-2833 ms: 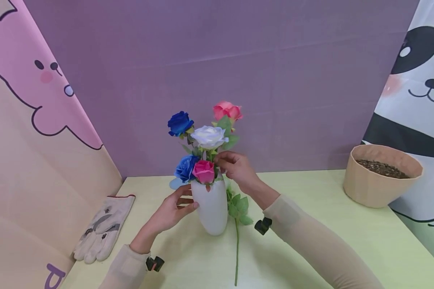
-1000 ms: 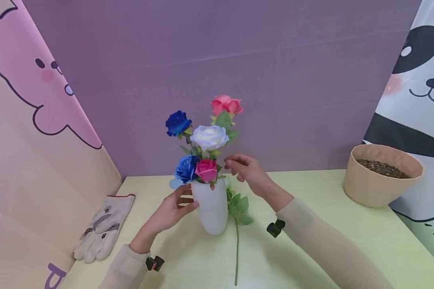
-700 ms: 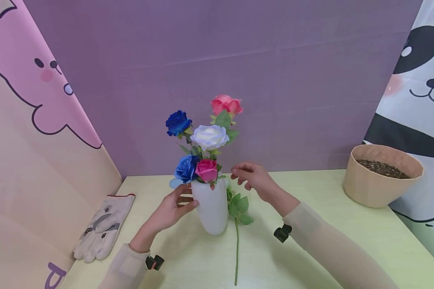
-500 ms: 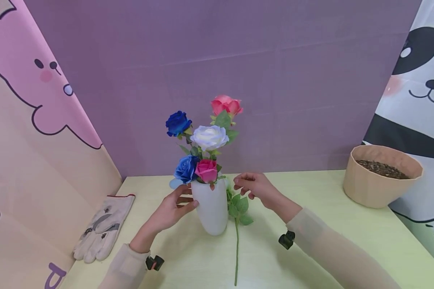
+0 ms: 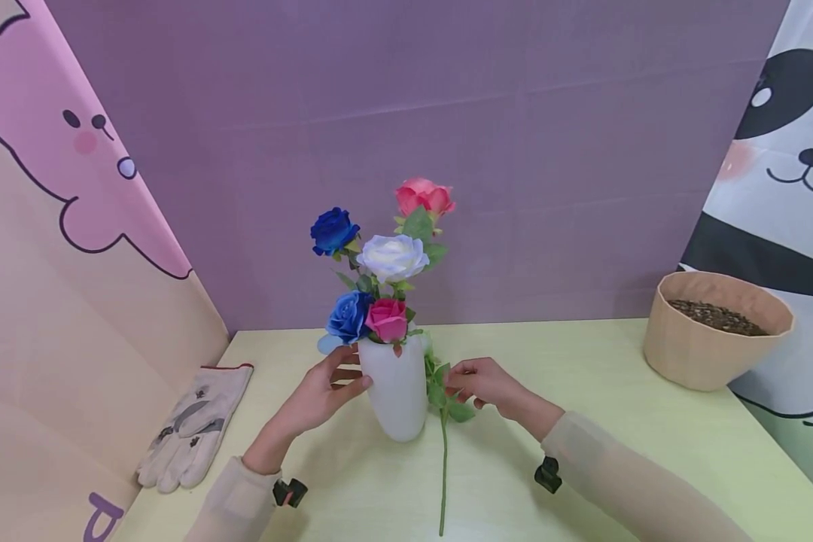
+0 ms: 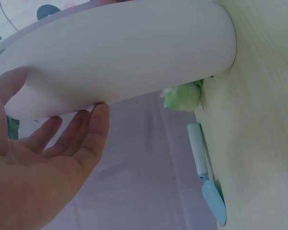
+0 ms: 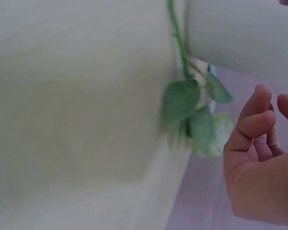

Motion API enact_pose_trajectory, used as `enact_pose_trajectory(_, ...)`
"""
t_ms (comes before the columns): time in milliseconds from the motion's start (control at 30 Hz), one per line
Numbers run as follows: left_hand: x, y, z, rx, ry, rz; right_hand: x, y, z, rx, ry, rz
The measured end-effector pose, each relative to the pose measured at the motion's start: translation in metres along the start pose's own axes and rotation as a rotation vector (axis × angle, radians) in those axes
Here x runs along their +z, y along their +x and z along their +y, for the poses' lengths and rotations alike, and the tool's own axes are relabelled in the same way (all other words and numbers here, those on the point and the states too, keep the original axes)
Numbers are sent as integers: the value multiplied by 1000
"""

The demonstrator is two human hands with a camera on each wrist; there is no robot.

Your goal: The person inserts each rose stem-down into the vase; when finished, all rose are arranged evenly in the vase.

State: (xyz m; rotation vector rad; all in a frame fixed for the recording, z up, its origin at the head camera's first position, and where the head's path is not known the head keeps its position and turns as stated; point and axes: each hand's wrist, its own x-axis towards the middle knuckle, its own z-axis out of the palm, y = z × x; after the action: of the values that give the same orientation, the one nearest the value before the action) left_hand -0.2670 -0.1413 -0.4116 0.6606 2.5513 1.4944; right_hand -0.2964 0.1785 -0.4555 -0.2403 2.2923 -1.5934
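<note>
A white vase (image 5: pixel 396 391) stands upright on the table, holding a coral rose (image 5: pixel 424 197), a white rose (image 5: pixel 393 257), a magenta rose (image 5: pixel 386 319) and blue roses (image 5: pixel 335 231). My left hand (image 5: pixel 317 395) steadies the vase on its left side, thumb and fingers (image 6: pixel 96 129) bent around its wall. Right of the vase lies another artificial flower, its green stem (image 5: pixel 443 474) toward me and its pale green bloom (image 6: pixel 181 97) behind the vase. My right hand (image 5: pixel 484 382) hovers over that flower's leaves (image 7: pixel 182 98), fingers loosely bent and holding nothing.
A hand trowel (image 6: pixel 213 201) with a light blue blade lies behind the vase, mostly hidden in the head view. Work gloves (image 5: pixel 193 429) lie at the table's left edge. At the right stands a tan pot (image 5: pixel 704 357) with dark soil. A purple cloth (image 5: pixel 549 188) hangs behind.
My right hand has left the bouquet and come down and slightly right to the lying flower. The coral rose sits a bit higher than at first. My left hand has stayed on the vase.
</note>
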Motion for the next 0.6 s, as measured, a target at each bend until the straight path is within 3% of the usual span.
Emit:
enact_pose_trajectory(233,0,1,0,-4,1,-3,7,-1,16,58,-20,-17)
enact_pose_trajectory(600,-1,0,2,0,5,-1,12,-5,28,81,-118,15)
